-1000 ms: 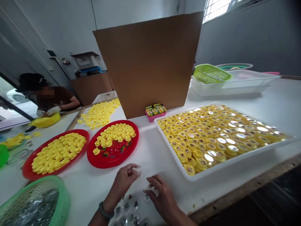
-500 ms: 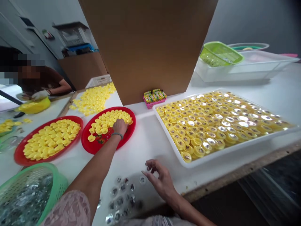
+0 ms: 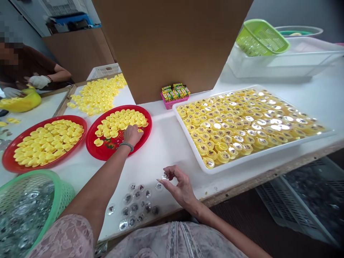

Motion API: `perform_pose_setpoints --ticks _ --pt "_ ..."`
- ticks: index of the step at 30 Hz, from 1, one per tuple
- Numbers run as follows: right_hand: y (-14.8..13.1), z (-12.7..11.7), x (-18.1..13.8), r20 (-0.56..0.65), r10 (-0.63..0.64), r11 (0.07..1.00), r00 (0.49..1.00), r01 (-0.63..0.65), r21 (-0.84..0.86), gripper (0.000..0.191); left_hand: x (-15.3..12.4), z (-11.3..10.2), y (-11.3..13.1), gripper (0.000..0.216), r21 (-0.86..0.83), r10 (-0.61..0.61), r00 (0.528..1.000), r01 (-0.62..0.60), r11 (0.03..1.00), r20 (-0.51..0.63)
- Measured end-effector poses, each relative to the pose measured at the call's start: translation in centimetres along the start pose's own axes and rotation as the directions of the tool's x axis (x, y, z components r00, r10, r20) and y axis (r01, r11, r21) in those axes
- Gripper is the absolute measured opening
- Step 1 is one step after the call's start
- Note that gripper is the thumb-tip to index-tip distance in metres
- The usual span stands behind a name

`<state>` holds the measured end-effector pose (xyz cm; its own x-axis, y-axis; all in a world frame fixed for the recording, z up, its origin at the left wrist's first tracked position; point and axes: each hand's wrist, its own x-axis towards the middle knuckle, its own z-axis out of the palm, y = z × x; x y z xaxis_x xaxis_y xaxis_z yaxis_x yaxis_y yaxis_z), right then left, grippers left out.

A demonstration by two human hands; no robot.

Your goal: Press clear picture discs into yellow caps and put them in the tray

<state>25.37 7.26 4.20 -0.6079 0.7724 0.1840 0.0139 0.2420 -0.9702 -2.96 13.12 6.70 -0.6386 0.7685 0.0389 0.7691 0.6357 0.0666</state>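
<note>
My left hand is over the right red plate, its fingers closed on a small yellow plastic cup-like piece that peeks out at the fingertips. Many matching yellow pieces crowd the far half of that plate. Lower down, my right hand pinches a clear round cap with a dark print between thumb and fingers. Beside it, several clear printed caps lie loose on the white table.
A white tray of yellow pieces with clear caps is at right. Another red plate and a green basket stand left. A pink basket sits before a cardboard panel. A gloved co-worker works far left.
The view has shifted, with the table appearing higher in the picture. My left hand has drawn slightly back with a yellow piece showing at its fingertips; the right still pinches near the caps.
</note>
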Motion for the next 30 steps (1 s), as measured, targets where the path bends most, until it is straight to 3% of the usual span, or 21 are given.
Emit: perform_pose_setpoints --ticks 6,8,10,14,19,22,25,28,30 --pt "-0.2 -0.1 0.2 -0.041 -0.02 0.999 0.999 0.018 -0.043 0.021 -2.0 -2.5 0.8 0.023 -0.039 0.037 0.996 -0.04 0.998 -0.086" --pt "-0.4 -0.4 0.2 -0.054 -0.013 0.999 0.998 0.01 -0.051 0.022 -4.4 -3.6 1.4 0.02 -0.087 0.114 0.981 -0.128 0.988 -0.155" --pt "-0.5 -0.7 0.1 -0.061 -0.015 0.999 0.998 0.012 -0.052 0.024 -7.6 -4.1 1.7 0.017 -0.155 0.237 0.96 -0.259 0.953 -0.152" --pt "-0.9 -0.8 -0.1 -0.017 -0.047 0.997 0.999 0.046 -0.055 0.027 -13.5 -2.2 1.6 0.011 -0.304 0.475 0.88 -0.454 0.838 -0.004" --pt "-1.3 -0.3 -0.2 0.051 -0.082 0.992 0.995 0.087 -0.09 0.027 -16.0 0.0 0.7 0.018 -0.44 0.518 0.855 -0.456 0.774 0.025" --pt "-1.6 -0.2 0.0 0.028 -0.095 0.988 0.995 0.097 -0.121 0.028 -16.5 -1.2 0.2 0.023 -0.597 0.453 0.891 -0.379 0.707 -0.029" --pt "-1.5 -0.1 0.3 0.004 -0.127 0.974 0.992 0.125 -0.187 0.026 -17.9 -3.1 0.1 0.022 -0.831 0.329 0.943 -0.149 0.536 0.043" --pt "-1.2 0.2 0.7 0.033 -0.195 0.941 0.98 0.197 -0.275 0.022 -19.5 -3.6 0.4 0.026 -0.948 0.341 0.919 0.094 0.303 0.2" --pt "-1.0 0.5 0.9 0.111 -0.224 0.914 0.968 0.248 -0.32 0.021 -20.4 -2.9 0.5 0.024 -0.959 0.322 0.912 0.199 0.2 0.256"
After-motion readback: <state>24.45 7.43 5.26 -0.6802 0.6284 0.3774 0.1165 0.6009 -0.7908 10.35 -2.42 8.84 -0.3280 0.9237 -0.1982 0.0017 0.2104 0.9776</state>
